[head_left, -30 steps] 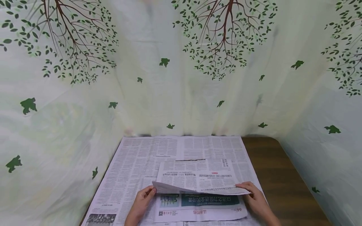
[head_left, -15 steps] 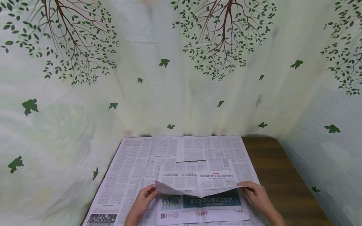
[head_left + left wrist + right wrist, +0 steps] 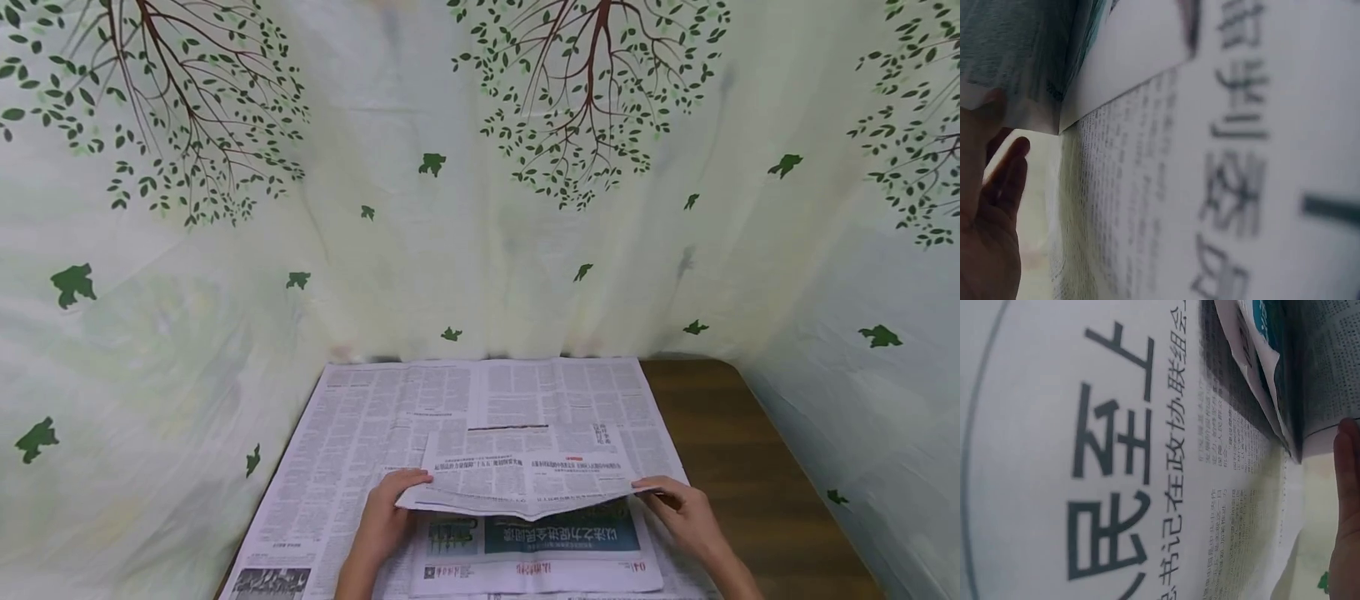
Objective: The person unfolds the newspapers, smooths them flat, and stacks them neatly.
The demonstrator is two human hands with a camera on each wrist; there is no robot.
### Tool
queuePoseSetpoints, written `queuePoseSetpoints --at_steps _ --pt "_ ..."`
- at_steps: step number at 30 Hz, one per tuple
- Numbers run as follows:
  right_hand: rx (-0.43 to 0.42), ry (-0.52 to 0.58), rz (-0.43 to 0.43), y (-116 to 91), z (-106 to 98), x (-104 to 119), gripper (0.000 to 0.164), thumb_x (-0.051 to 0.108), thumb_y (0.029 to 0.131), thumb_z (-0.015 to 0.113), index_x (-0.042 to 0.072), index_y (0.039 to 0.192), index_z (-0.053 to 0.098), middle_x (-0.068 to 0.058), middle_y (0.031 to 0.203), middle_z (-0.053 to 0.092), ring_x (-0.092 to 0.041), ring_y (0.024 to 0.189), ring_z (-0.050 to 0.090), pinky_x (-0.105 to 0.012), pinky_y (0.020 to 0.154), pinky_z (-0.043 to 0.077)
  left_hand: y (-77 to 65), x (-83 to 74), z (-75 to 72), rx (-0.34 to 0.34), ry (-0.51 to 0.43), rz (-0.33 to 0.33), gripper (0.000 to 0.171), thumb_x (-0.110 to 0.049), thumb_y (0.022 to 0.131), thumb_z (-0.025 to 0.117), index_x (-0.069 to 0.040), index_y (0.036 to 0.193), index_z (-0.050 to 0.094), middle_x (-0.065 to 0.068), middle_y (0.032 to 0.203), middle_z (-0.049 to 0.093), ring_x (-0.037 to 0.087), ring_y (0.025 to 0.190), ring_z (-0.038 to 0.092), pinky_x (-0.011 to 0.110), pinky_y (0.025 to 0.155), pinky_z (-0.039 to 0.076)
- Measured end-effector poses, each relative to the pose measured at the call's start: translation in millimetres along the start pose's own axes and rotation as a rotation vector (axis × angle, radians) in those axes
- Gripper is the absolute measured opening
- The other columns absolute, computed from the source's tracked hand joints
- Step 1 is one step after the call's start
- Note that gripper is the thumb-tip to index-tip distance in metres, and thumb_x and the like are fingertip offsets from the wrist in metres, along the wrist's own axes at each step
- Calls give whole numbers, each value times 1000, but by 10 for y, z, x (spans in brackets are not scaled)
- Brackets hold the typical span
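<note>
A folded newspaper with a dark green banner lies in front of me. Its upper part, a raised flap, bows up towards me and sags in the middle. My left hand holds the flap's left corner. In the left wrist view, the thumb lies against the page and the fingers reach past its edge. At the opposite corner my right hand pinches the flap's edge, the other fingers beneath it. In the right wrist view, one digit touches the page margin beside the folded layers.
Spread newspaper sheets cover most of the table under the folded one. A dark brown wooden strip of tabletop shows at the right. Behind and at both sides hangs a pale cloth printed with trees and leaves.
My left hand has shifted its hold on the flap's left corner, its fingers now reaching further over the top. The flap's left end has dropped slightly. The right hand keeps its pinch.
</note>
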State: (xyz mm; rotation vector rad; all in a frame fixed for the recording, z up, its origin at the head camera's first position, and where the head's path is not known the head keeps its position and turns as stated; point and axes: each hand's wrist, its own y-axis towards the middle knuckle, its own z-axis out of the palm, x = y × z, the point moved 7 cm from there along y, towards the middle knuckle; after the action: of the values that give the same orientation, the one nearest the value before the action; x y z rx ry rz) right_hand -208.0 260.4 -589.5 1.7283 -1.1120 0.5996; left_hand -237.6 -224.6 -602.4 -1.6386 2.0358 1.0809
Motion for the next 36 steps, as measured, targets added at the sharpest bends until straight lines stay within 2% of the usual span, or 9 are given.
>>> queuePoseSetpoints --at_steps 3,6,9,15,19,24,30,33,36 --pt "-11 12 28 -10 -11 -19 30 -11 86 73 3 113 76 -18 110 75 9 100 65 -13 75 55 18 9 -15 -19 -3 -39 37 -1 81 81 -28 106 79 -8 114 77 21 111 72 44 96 56" --pt "-16 -9 92 -24 -13 -87 32 -9 87 75 5 115 76 -16 112 74 8 99 66 -15 74 56 17 36 7 20 -28 -103 38 2 86 76 -29 108 79 -8 114 77 22 112 73 43 96 57" --pt "-21 -29 142 -30 -13 -163 29 -5 89 74 7 116 76 -13 112 75 6 97 67 -16 75 57 13 71 46 67 -85 -160 28 -8 91 74 -30 108 79 -9 115 77 20 113 72 39 95 58" --pt "-36 -100 127 6 -10 -214 30 -7 86 76 11 110 79 -11 115 75 10 106 63 -15 75 56 14 93 70 78 -189 -201 13 -31 94 70 -33 104 79 -12 115 76 11 110 71 28 91 57" --pt "-69 -174 194 25 -33 -220 21 2 87 79 18 101 79 -4 105 78 10 94 66 -21 72 58 34 35 23 29 -177 -158 16 -24 90 75 -33 102 79 -15 111 76 8 106 71 28 92 57" --pt "-104 -208 249 20 -66 -189 13 9 88 81 18 96 79 -1 94 79 4 79 67 -24 68 57 76 -76 -76 -79 -110 -26 28 -11 84 81 -30 104 79 -13 105 76 8 97 73 29 84 60" --pt "-121 -115 194 19 -91 -130 15 2 87 79 14 97 79 2 95 77 1 80 68 -18 67 55 115 -194 -180 -136 -123 67 24 -7 87 79 -25 103 81 -12 101 76 9 94 73 15 83 54" --pt "-86 -97 128 54 -88 -110 24 -2 87 78 12 106 78 -3 103 77 2 90 68 -17 70 55 141 -264 -218 -121 -158 101 21 -7 89 76 -23 102 81 -12 100 76 9 95 74 9 85 50" --pt "-60 -134 74 98 -74 -81 31 -5 86 77 13 111 78 -5 107 77 7 95 66 -16 73 55 157 -293 -230 -75 -192 96 20 -11 91 75 -25 103 81 -13 100 76 8 95 73 13 85 53"
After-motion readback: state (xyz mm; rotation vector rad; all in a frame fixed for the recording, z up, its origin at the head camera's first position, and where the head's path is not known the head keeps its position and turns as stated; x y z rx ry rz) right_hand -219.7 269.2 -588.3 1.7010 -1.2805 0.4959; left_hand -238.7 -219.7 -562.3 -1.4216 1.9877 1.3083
